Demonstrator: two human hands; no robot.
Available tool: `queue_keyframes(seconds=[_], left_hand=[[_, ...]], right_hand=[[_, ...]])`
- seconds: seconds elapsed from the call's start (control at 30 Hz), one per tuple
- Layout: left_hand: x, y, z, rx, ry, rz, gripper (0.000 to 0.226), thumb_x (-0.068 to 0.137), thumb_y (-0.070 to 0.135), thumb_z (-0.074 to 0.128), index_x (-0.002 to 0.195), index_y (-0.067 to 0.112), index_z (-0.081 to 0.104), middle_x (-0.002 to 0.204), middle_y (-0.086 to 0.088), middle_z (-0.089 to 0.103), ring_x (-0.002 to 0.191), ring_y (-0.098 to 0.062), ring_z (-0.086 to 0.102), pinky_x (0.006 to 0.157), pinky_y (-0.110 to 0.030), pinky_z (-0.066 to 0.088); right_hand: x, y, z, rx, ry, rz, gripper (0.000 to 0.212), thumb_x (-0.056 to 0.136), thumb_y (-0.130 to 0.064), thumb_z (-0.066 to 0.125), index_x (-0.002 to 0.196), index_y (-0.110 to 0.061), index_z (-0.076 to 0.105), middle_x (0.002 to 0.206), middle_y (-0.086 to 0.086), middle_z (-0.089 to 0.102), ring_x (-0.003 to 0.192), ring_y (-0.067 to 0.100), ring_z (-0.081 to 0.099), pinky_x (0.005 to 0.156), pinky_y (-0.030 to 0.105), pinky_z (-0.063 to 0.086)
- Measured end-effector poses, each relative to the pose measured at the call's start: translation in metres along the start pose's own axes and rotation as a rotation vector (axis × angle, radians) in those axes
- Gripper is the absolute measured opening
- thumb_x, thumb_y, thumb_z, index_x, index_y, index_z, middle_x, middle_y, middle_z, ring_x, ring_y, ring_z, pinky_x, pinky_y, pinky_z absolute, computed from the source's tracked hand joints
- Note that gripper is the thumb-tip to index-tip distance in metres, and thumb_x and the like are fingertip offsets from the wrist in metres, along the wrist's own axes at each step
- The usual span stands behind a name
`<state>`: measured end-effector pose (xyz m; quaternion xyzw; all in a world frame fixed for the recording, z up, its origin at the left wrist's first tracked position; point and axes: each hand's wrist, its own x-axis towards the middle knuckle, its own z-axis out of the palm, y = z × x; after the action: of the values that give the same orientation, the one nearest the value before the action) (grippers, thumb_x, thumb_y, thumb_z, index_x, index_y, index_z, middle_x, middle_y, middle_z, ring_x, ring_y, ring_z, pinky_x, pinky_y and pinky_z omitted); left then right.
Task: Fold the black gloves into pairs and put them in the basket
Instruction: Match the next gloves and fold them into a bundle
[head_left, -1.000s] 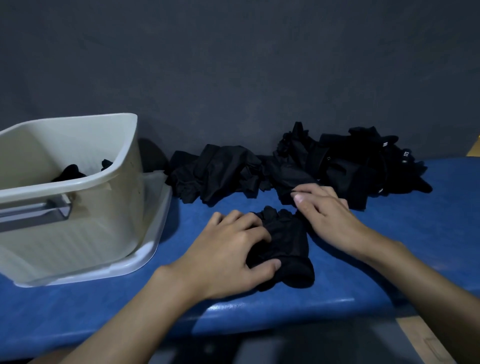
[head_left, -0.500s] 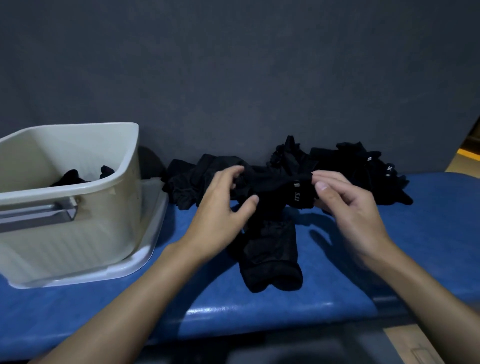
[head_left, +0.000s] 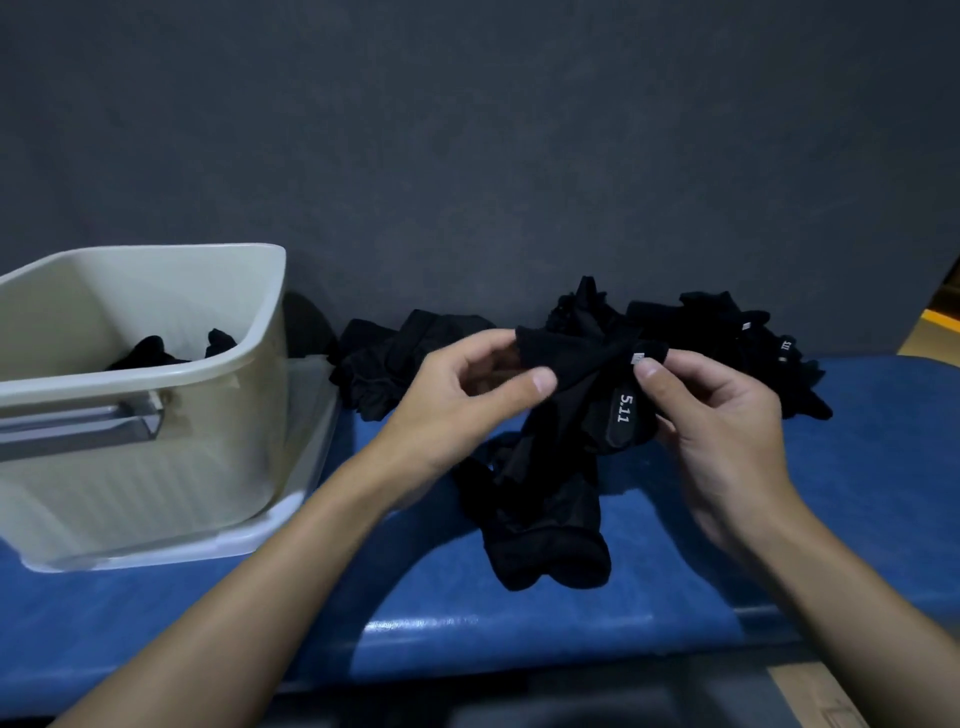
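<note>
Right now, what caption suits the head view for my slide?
Left hand and right hand pinch a black glove above the table, near the basket.

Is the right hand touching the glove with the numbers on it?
Touching. The head view shows the right hand pinching the glove at its cuff, thumb beside the 5.11 label.

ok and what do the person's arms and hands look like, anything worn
No sleeves show: the left forearm and right forearm are bare to the frame edge. The left hand and right hand wear no gloves, rings or watch; nails are short, unpainted.
</note>
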<state>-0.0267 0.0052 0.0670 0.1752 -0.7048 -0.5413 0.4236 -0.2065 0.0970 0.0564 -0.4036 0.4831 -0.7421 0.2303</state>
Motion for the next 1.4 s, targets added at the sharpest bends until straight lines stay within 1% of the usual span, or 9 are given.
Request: queue_keyframes(seconds=[0.17, 0.27, 0.47, 0.6, 0.8, 0.97, 1.1, 1.27, 1.4], left_hand=[[-0.003, 0.002, -0.003, 0.047, -0.048, -0.122, 0.044, 0.084, -0.003, 0.074, 0.12, 0.016, 0.062, 0.082, 0.005, 0.068, 0.077, -0.012, 0.059, 0.079, -0.02, 0.051], [0.0, 0.003, -0.003, 0.059, 0.042, -0.116, 0.047, 0.084, -0.006, 0.071, 0.121, 0.019, 0.057, 0.072, 0.006, 0.067, 0.073, -0.012, 0.058, 0.074, -0.017, 0.049], [0.001, 0.014, -0.003, 0.106, -0.014, -0.062, 0.036, 0.087, -0.004, 0.069, 0.119, 0.014, 0.065, 0.081, -0.003, 0.074, 0.08, -0.011, 0.066, 0.082, -0.024, 0.054], [-0.001, 0.015, 0.002, 0.129, -0.049, -0.058, 0.033, 0.087, -0.003, 0.07, 0.116, 0.012, 0.066, 0.083, -0.007, 0.076, 0.084, -0.013, 0.069, 0.087, -0.028, 0.056], [-0.004, 0.012, -0.012, 0.201, -0.098, -0.088, 0.055, 0.073, 0.013, 0.084, 0.122, 0.025, 0.063, 0.1, -0.005, 0.073, 0.096, -0.014, 0.07, 0.091, -0.035, 0.057], [0.001, 0.003, -0.011, 0.189, 0.123, -0.002, 0.039, 0.08, 0.0, 0.078, 0.114, 0.014, 0.065, 0.078, -0.003, 0.066, 0.073, -0.013, 0.062, 0.076, -0.033, 0.054], [0.005, -0.001, -0.008, 0.169, 0.268, 0.074, 0.037, 0.081, 0.005, 0.08, 0.112, 0.015, 0.064, 0.08, -0.01, 0.067, 0.075, -0.013, 0.063, 0.074, -0.034, 0.055], [0.007, -0.018, -0.003, 0.346, 0.254, 0.042, 0.035, 0.078, 0.008, 0.082, 0.105, 0.02, 0.062, 0.079, -0.006, 0.066, 0.069, -0.01, 0.058, 0.065, -0.028, 0.05], [0.004, -0.028, -0.004, 0.424, 0.152, -0.024, 0.036, 0.082, 0.015, 0.08, 0.111, 0.025, 0.061, 0.105, 0.008, 0.07, 0.101, -0.004, 0.065, 0.09, -0.027, 0.053]], right_hand=[[-0.004, 0.001, 0.001, -0.004, 0.028, 0.02, 0.004, 0.084, -0.011, 0.072, 0.085, -0.007, 0.071, 0.08, 0.01, 0.072, 0.075, 0.025, 0.066, 0.075, 0.041, 0.056], [-0.003, -0.001, -0.001, -0.052, -0.003, 0.042, 0.017, 0.085, -0.006, 0.071, 0.087, -0.014, 0.056, 0.071, 0.002, 0.058, 0.067, 0.014, 0.057, 0.059, 0.024, 0.049], [-0.004, -0.012, -0.013, -0.191, -0.322, 0.146, 0.038, 0.071, -0.03, 0.074, 0.104, -0.014, 0.071, 0.088, -0.007, 0.072, 0.084, 0.004, 0.066, 0.074, 0.018, 0.049], [-0.01, -0.012, -0.008, -0.143, -0.462, 0.181, 0.025, 0.082, -0.006, 0.069, 0.106, -0.004, 0.07, 0.099, 0.011, 0.075, 0.087, 0.016, 0.071, 0.076, 0.022, 0.055], [-0.009, -0.009, -0.004, -0.076, -0.291, 0.158, 0.01, 0.084, 0.003, 0.066, 0.087, -0.007, 0.066, 0.081, 0.009, 0.073, 0.071, 0.016, 0.068, 0.064, 0.025, 0.056], [-0.012, -0.009, -0.003, -0.024, -0.249, 0.187, 0.01, 0.083, 0.002, 0.067, 0.087, -0.006, 0.065, 0.082, 0.012, 0.071, 0.07, 0.018, 0.067, 0.064, 0.026, 0.057], [-0.016, -0.01, -0.002, -0.053, -0.298, 0.25, 0.028, 0.084, 0.005, 0.066, 0.108, -0.005, 0.055, 0.097, 0.017, 0.074, 0.08, 0.03, 0.071, 0.067, 0.034, 0.059], [-0.016, 0.0, -0.008, -0.413, -0.4, 0.223, 0.068, 0.083, -0.01, 0.075, 0.13, -0.04, 0.037, 0.089, 0.009, 0.076, 0.081, 0.035, 0.073, 0.086, 0.05, 0.056], [-0.017, 0.004, -0.012, -0.483, -0.407, 0.235, 0.056, 0.079, -0.01, 0.079, 0.117, -0.037, 0.048, 0.089, 0.024, 0.068, 0.072, 0.038, 0.067, 0.078, 0.054, 0.057]])
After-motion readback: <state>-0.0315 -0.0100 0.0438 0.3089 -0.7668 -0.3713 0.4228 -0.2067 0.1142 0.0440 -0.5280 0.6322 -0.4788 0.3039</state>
